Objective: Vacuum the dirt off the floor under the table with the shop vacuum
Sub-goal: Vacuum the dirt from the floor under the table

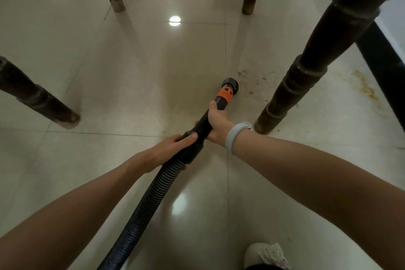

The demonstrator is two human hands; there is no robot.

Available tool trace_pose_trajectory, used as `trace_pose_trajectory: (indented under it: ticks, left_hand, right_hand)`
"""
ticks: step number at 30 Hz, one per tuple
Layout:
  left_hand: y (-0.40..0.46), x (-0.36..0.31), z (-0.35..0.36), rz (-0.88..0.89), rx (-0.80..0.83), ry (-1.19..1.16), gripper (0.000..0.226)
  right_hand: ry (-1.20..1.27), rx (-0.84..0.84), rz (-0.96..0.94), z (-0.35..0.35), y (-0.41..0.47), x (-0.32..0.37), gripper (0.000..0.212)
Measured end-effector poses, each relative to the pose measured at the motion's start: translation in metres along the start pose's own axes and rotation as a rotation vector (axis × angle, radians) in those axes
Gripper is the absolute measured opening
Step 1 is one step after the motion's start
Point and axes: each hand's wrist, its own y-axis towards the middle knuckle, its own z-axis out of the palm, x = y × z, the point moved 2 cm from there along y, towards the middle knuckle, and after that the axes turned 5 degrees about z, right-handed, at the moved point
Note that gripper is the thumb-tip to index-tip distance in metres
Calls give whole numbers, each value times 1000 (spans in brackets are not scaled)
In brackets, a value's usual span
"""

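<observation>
In the head view, both hands work the black rigid wand of the shop vacuum (203,125), which ends in an orange collar (225,93) and a round black nozzle (230,84). The right hand (217,125), with a pale grey band on its wrist (235,137), grips the wand just behind the collar, its fingers wrapped around the tube. The left hand (173,147) holds farther back, where the wand meets the ribbed black flexible hose (140,208), with the fingers curled around the cuff and the thumb lying along the top. The hose trails back toward the person, past a pale shoe (266,255) at the bottom edge.

The nozzle sits low at the glossy cream tiled floor (135,68), though whether its mouth actually touches the tile is hard to tell from this angle. Just to its right lies a scatter of brown dirt specks (254,80), spread between the nozzle and the near dark turned wooden leg of the desk (291,85). Three more dark legs stand around the open floor.

The job looks partly done at best: the tiles left of the nozzle appear clean, but the speck patch beside the leg remains, and an orange-brown stain (365,87) beyond that leg, near a dark baseboard (377,55), also remains.
</observation>
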Motion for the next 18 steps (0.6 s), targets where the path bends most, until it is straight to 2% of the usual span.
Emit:
trace_pose_trajectory:
  ticks: [3, 5, 7, 11, 13, 15, 18]
  left_hand:
    - [-3, 8, -5, -107, 165, 9, 65]
    - [-4, 12, -12, -187, 283, 34, 84]
    - [-3, 15, -14, -206, 328, 69, 100]
    - [3, 19, -9, -201, 339, 75, 106]
    - [7, 18, -4, -199, 339, 65, 103]
    - [13, 15, 0, -174, 313, 63, 87]
    - [24, 8, 5, -92, 186, 104, 66]
  right_hand:
    - [-4, 25, 38, -3, -6, -14, 45]
    - [-2, 34, 61, -6, -11, -23, 46]
    - [11, 30, 67, -8, -12, -29, 47]
    - [20, 2, 66, -17, -7, -34, 49]
    - [15, -24, 53, -19, -4, -31, 50]
    - [22, -28, 47, -21, -2, -23, 50]
    - [38, -15, 18, -23, 0, -5, 54]
